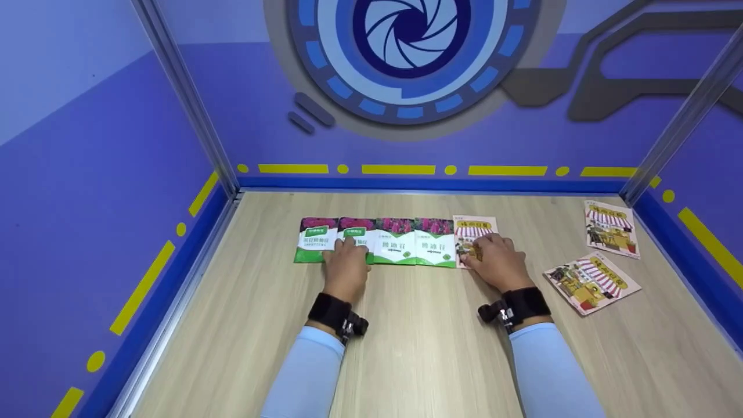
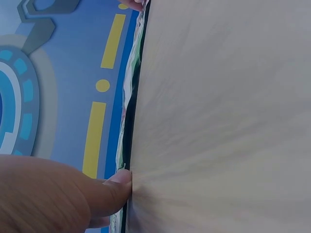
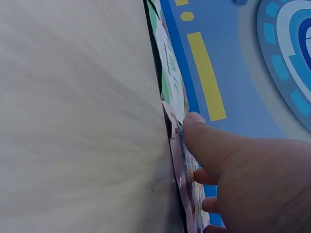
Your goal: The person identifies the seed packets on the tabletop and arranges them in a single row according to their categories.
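Note:
Four flat seed packets lie side by side in a row: two green-and-white ones, the leftmost packet [image 1: 316,239] and the second packet [image 1: 355,222], then the third packet [image 1: 395,241] and the fourth packet [image 1: 435,241], with pink flowers on top. A pink packet with a market-stall picture [image 1: 475,223] adjoins the row's right end. My left hand [image 1: 346,270] rests on the lower part of the second packet, its thumb [image 2: 121,177] by the near edge. My right hand [image 1: 500,264] lies over the pink packet's right side, its thumb [image 3: 194,121] near the seam with the fourth packet.
Two more stall-picture packets lie at the right: an upper packet [image 1: 612,229] near the back corner and a tilted lower packet [image 1: 592,283] in front of it. Blue-purple panels [image 1: 406,151] wall in the wooden table [image 1: 424,337] at the back and sides.

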{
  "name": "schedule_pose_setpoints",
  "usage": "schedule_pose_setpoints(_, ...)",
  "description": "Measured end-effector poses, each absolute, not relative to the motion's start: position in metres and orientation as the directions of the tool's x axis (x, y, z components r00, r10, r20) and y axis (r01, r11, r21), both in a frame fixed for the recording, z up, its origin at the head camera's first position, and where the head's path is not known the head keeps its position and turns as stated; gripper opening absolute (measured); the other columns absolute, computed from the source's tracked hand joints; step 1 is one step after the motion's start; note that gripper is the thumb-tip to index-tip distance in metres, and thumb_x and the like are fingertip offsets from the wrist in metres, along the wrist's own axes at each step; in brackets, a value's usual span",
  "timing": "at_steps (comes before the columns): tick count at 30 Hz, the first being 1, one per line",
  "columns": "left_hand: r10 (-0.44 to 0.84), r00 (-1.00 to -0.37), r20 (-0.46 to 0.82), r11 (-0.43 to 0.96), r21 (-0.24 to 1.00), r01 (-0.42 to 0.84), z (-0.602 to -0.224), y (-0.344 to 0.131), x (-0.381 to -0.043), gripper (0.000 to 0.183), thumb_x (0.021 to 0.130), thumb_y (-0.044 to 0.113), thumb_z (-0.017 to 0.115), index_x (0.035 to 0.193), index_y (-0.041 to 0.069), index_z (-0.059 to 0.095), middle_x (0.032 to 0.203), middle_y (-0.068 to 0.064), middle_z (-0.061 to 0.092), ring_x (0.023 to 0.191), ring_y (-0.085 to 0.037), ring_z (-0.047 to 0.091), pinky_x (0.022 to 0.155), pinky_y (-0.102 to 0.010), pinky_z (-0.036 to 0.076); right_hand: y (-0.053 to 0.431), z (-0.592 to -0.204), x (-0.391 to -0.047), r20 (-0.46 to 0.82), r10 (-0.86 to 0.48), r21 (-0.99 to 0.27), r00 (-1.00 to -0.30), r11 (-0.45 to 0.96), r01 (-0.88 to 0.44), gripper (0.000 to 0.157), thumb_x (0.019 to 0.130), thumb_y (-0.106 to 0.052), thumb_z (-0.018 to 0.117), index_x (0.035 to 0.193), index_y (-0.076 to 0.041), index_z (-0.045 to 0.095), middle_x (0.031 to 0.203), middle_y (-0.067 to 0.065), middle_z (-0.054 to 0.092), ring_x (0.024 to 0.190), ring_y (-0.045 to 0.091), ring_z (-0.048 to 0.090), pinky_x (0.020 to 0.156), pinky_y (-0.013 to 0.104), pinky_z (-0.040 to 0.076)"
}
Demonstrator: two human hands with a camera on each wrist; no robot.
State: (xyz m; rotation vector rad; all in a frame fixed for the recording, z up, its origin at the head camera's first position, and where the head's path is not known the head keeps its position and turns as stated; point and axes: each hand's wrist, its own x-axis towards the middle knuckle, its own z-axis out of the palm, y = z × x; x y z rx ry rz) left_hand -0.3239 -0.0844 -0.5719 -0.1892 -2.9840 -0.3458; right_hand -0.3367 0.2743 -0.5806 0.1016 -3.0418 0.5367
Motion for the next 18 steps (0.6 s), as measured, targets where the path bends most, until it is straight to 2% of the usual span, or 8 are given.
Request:
schedule_pose_setpoints(11,0.114,-0.986,0.123,0.970,0.198,0.137,-0.5729,-0.0845,-0.3245,0.042,0.098,0.030,0.089,0.138,0.019,0.082,0.148,-0.015,0.069,0.134,-0.037,0.061,0.105,-0.063,0.052,0.2806,-0.5793,-0.3377,0.043,-0.088,-0.345,-0.995,0.933,-0.098,0.058,0.112,-0.045,0.071,0.152,-0.002,0.066,0.163,0.031,0.055,0.150,0.059,0.050,0.110,0.086,0.046)
schedule_pose_setpoints(18,0.117,-0.984,0.133,0.970,0.198,0.142,-0.5716,-0.0850,-0.3232,0.041,0.098,0.031,0.089,0.136,0.019,0.082,0.148,-0.015,0.069,0.134,-0.037,0.061,0.106,-0.063,0.052,0.2814,-0.5787,-0.3378,0.034,-0.095,-0.348,-0.995,0.932,-0.101,0.058,0.112,-0.044,0.071,0.151,-0.002,0.066,0.167,0.031,0.052,0.153,0.059,0.048,0.112,0.086,0.044)
